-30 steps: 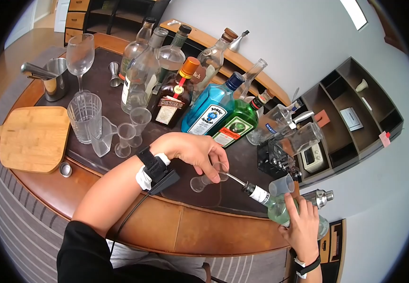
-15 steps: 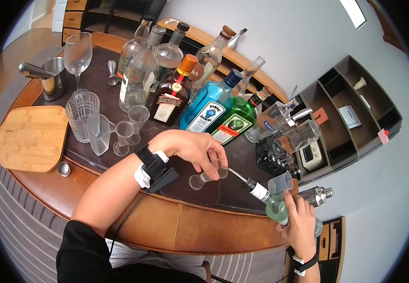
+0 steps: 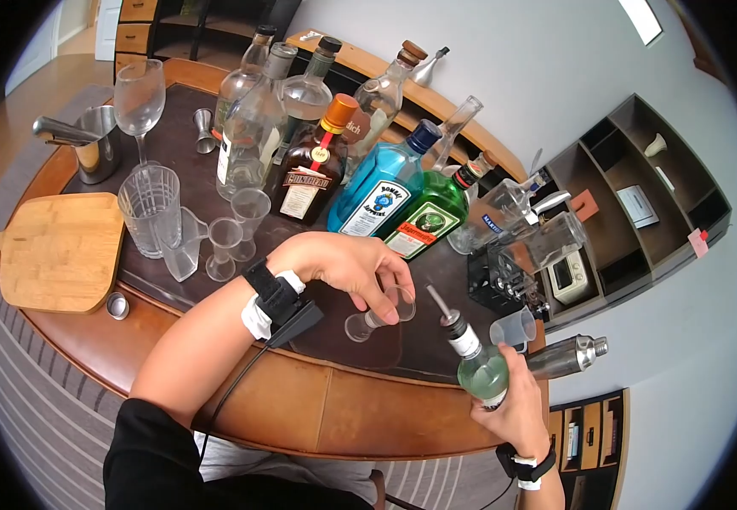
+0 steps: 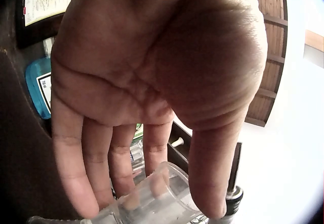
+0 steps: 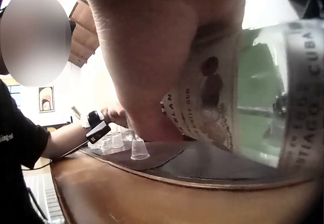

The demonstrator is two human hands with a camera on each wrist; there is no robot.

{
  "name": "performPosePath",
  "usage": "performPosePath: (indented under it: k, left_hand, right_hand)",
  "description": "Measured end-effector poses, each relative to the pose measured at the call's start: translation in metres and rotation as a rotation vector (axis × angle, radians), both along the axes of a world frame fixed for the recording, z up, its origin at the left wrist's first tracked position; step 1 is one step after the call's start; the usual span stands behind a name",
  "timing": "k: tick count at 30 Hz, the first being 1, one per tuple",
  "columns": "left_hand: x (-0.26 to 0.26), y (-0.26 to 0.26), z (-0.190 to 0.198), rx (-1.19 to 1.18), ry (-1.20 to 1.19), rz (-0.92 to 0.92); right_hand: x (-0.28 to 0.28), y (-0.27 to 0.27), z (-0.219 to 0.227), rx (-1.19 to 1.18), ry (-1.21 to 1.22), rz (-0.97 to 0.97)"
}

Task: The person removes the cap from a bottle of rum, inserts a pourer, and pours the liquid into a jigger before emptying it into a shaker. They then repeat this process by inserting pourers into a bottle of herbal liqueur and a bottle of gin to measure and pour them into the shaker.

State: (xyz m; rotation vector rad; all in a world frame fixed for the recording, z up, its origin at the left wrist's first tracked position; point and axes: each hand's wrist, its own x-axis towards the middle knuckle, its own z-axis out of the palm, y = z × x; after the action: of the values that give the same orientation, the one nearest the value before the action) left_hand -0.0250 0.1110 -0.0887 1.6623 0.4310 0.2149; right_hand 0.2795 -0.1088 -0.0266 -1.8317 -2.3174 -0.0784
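Green bottle (image 3: 480,374) — right-hand fingers (image 3: 513,371)

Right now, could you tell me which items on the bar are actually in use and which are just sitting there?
In use:
left hand pinching the small measuring cup
right hand gripping the green bottle with a pourer

Lying about:
wooden board
wine glass
blue gin bottle
orange-capped brown bottle
metal shaker

A small clear measuring cup (image 3: 378,313) lies tilted beside a pale green, spouted bottle (image 3: 475,365) held nearly upright.
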Motion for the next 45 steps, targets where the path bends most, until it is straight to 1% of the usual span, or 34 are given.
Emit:
performPosePath:
  k: [3,4,5,7,9,11,13,14,15,16,17,18,21,22,25,26,27,29,30,33,35,39,41,43,45]
  left_hand:
    - [0.0,0.0,-0.001,0.013,-0.01,-0.001]
    - [-0.001,-0.002,0.002,-0.002,-0.003,0.002]
    - [-0.001,-0.002,0.004,-0.015,0.006,0.003]
    - [0.0,-0.001,0.001,-0.004,-0.011,-0.009]
    - [0.0,0.001,0.0,-0.003,-0.027,-0.031]
    - [0.001,0.003,-0.004,-0.033,-0.051,-0.053]
    - [0.001,0.002,-0.003,-0.038,-0.044,-0.04]
    - [0.002,0.0,-0.003,-0.065,-0.061,-0.054]
    - [0.001,0.004,0.002,0.041,-0.027,-0.018]
    - [0.001,0.003,0.0,-0.018,-0.055,-0.032]
    - [0.0,-0.002,-0.002,-0.079,-0.083,-0.046]
    - [-0.001,-0.002,0.0,-0.079,-0.062,-0.027]
    - [0.003,0.002,-0.001,0.044,-0.06,-0.037]
    - [0.0,-0.002,-0.003,-0.04,-0.068,-0.006]
    - [-0.001,-0.004,0.003,-0.06,-0.041,0.003]
    - [0.008,-0.003,0.006,0.006,-0.008,-0.019]
    - [0.0,-0.006,0.008,-0.06,-0.026,0.001]
    - [0.0,-0.008,0.012,-0.033,-0.039,0.004]
    - [0.0,-0.007,0.01,-0.063,-0.039,0.012]
    - [0.0,-0.009,0.012,-0.087,-0.017,0.03]
    - [0.0,-0.009,0.014,-0.08,-0.012,0.03]
    - [0.002,-0.013,0.013,-0.051,-0.01,0.049]
    - [0.004,-0.018,0.014,-0.098,-0.04,0.074]
    - [0.005,-0.025,0.021,-0.047,-0.026,0.111]
    - [0.006,-0.03,0.025,0.077,-0.002,0.18]
  right_hand:
    - [0.005,0.008,-0.009,0.101,0.205,-0.044]
    - [0.007,0.016,-0.01,0.17,0.29,-0.002]
    - [0.003,0.023,-0.007,0.183,0.412,-0.048]
    - [0.002,0.046,-0.009,0.367,0.514,-0.058]
    - [0.006,0.077,-0.019,0.512,0.674,-0.09]
    - [0.009,0.114,-0.027,0.618,0.731,-0.066]
    - [0.001,0.146,-0.031,0.672,0.843,-0.098]
    - [0.002,0.16,-0.034,0.703,0.856,-0.083]
    - [0.003,0.17,-0.035,0.732,0.869,-0.064]
    - [0.004,0.174,-0.034,0.729,0.936,-0.066]
    - [0.001,0.2,-0.043,0.757,0.824,-0.094]
    - [0.005,0.21,-0.048,0.761,0.848,-0.075]
    - [0.001,0.221,-0.053,0.725,0.862,-0.037]
    - [-0.001,0.222,-0.055,0.708,0.856,-0.031]
    - [0.003,0.224,-0.055,0.688,0.854,-0.078]
    - [0.01,0.219,-0.055,0.698,0.866,-0.075]
    - [0.007,0.225,-0.057,0.671,0.824,-0.072]
    - [0.006,0.217,-0.052,0.61,0.862,-0.068]
    - [0.007,0.214,-0.054,0.604,0.875,-0.017]
    - [0.009,0.189,-0.057,0.549,0.982,-0.073]
    - [0.008,0.152,-0.054,0.515,0.941,-0.091]
    - [0.006,0.06,-0.054,0.334,0.878,-0.028]
    - [0.002,0.021,-0.068,0.214,0.902,-0.063]
    - [-0.005,-0.015,-0.085,0.055,1.027,-0.056]
    - [-0.012,-0.043,-0.101,-0.005,1.012,-0.012]
